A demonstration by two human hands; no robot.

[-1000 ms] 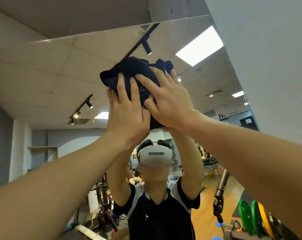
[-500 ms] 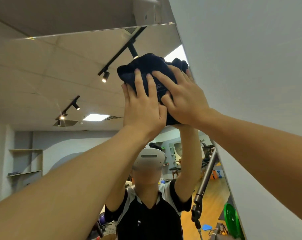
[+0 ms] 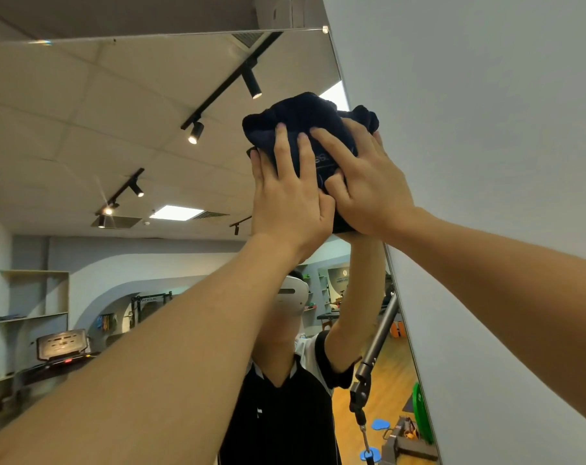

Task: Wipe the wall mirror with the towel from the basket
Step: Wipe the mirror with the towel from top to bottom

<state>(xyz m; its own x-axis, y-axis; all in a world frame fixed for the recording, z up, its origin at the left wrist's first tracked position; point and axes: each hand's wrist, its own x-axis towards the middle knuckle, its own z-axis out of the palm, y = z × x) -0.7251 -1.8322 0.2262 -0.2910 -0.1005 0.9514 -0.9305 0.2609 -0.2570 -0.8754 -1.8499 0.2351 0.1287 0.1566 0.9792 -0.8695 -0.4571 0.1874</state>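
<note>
A bunched dark navy towel (image 3: 301, 119) is pressed flat against the wall mirror (image 3: 124, 129), high up and close to the mirror's right edge. My left hand (image 3: 288, 203) lies on the towel's left side with straight fingers. My right hand (image 3: 369, 182) presses its right side, fingers spread and straight, thumb beside the left hand. Both arms reach up and forward. The mirror reflects a person with raised arms and a headset.
A plain grey wall (image 3: 486, 162) borders the mirror on the right. The mirror's top edge (image 3: 150, 36) runs above the towel. Reflected in the glass are ceiling track lights, shelves, a treadmill, a grey pole and green weight plates.
Both hands and the towel have slid to the right across the mirror, from its middle to its right edge next to the grey wall. The hands keep the same flat press.
</note>
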